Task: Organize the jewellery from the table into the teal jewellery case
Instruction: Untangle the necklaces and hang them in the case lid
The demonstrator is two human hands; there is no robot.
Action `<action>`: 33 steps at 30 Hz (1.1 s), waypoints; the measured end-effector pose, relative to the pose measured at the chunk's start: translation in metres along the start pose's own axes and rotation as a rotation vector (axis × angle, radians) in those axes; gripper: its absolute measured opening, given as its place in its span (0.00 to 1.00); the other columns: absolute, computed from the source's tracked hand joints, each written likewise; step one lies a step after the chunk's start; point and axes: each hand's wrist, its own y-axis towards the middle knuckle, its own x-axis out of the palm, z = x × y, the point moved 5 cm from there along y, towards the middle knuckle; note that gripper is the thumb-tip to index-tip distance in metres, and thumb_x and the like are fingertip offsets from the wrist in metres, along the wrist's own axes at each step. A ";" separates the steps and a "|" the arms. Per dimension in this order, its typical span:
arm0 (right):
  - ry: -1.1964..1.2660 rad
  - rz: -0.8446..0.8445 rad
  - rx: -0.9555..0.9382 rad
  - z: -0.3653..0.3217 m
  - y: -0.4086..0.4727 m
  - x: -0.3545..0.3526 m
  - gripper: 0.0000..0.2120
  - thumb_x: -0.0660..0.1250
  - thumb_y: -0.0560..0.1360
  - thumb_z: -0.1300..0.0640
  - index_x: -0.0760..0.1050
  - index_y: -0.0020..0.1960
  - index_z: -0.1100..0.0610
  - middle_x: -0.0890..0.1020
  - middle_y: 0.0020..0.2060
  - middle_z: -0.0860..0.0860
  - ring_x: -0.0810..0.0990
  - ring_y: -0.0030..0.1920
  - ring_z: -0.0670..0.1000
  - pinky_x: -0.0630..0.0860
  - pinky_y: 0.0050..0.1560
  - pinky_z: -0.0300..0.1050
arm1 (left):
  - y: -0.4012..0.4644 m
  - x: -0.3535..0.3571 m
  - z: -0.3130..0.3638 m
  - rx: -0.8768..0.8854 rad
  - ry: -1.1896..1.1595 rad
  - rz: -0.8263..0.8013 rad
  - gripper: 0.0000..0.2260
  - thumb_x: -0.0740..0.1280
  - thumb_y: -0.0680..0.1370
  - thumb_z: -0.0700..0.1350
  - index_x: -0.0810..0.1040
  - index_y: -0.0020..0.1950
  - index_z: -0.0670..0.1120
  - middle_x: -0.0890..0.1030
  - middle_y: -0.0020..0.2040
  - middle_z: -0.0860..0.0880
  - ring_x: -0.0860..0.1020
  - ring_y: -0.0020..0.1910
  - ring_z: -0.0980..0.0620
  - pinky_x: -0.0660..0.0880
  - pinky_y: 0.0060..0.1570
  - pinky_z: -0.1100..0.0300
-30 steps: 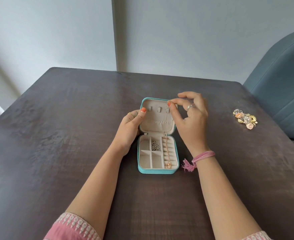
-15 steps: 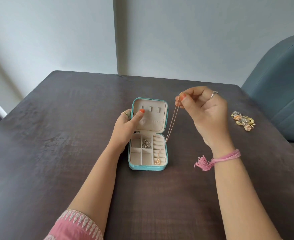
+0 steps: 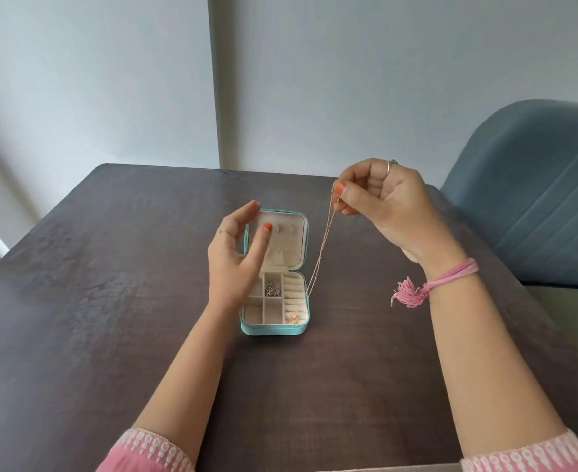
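Observation:
The teal jewellery case (image 3: 274, 330) lies open in the middle of the dark table, lid (image 3: 284, 240) upright, cream compartments inside. A silver piece (image 3: 272, 289) sits in a middle compartment. My right hand (image 3: 383, 202) is raised to the right of the lid and pinches a thin rose-gold necklace chain (image 3: 321, 250) between thumb and finger. The chain hangs down to the case's right side, and its pendant (image 3: 293, 320) rests in the front right compartment. My left hand (image 3: 236, 253) hovers over the case's left side with relaxed fingers, holding nothing.
A blue-grey upholstered chair (image 3: 536, 199) stands at the table's right side. The table's far edge (image 3: 212, 170) meets a pale wall. The pile of jewellery seen earlier on the right is hidden behind my right hand.
My right hand rose up and to the right, pulling the chain taut out of the case. My left hand let go of the lid and lifted off it.

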 end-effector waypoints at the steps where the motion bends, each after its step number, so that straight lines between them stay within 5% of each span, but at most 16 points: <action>1: -0.007 -0.020 0.004 -0.004 0.001 -0.002 0.07 0.67 0.76 0.66 0.77 0.43 0.56 0.83 0.33 0.47 0.81 0.35 0.46 0.79 0.41 0.40 | -0.002 0.005 0.010 0.011 -0.030 -0.026 0.14 0.68 0.77 0.45 0.77 0.62 0.47 0.81 0.59 0.52 0.77 0.60 0.56 0.72 0.64 0.54; 8: -0.029 -0.100 -0.017 -0.034 0.001 -0.008 0.07 0.66 0.75 0.70 0.78 0.42 0.59 0.82 0.31 0.48 0.81 0.33 0.46 0.78 0.38 0.37 | -0.013 0.041 0.090 -0.043 -0.394 -0.309 0.09 0.65 0.79 0.39 0.80 0.57 0.38 0.83 0.52 0.42 0.81 0.55 0.46 0.75 0.58 0.57; 14: -0.042 -0.131 -0.040 -0.051 -0.005 -0.019 0.05 0.67 0.74 0.68 0.78 0.43 0.60 0.83 0.34 0.48 0.82 0.35 0.47 0.79 0.41 0.39 | -0.013 0.053 0.121 -0.069 -0.461 -0.382 0.06 0.68 0.76 0.37 0.80 0.52 0.39 0.84 0.44 0.47 0.82 0.47 0.53 0.76 0.51 0.63; 21: -0.127 -0.094 -0.051 -0.059 -0.013 -0.031 0.02 0.69 0.71 0.60 0.78 0.42 0.54 0.82 0.34 0.44 0.79 0.37 0.44 0.77 0.45 0.38 | -0.029 0.064 0.111 -0.157 -0.423 -0.446 0.02 0.66 0.78 0.38 0.78 0.47 0.41 0.83 0.48 0.41 0.82 0.45 0.50 0.77 0.50 0.61; 28: -0.056 -0.085 -0.065 -0.070 -0.018 -0.040 0.05 0.67 0.74 0.65 0.77 0.42 0.58 0.83 0.33 0.48 0.80 0.36 0.47 0.79 0.43 0.40 | -0.058 0.072 0.082 -0.300 -0.443 -0.467 0.03 0.64 0.79 0.39 0.76 0.46 0.44 0.84 0.46 0.47 0.83 0.45 0.53 0.74 0.57 0.54; 33: -0.049 -0.076 -0.074 -0.075 -0.019 -0.046 0.08 0.64 0.76 0.69 0.76 0.42 0.59 0.83 0.32 0.48 0.81 0.36 0.47 0.80 0.43 0.40 | -0.073 0.079 0.061 -0.387 -0.437 -0.445 0.04 0.63 0.79 0.38 0.76 0.46 0.44 0.84 0.45 0.47 0.83 0.44 0.54 0.76 0.51 0.60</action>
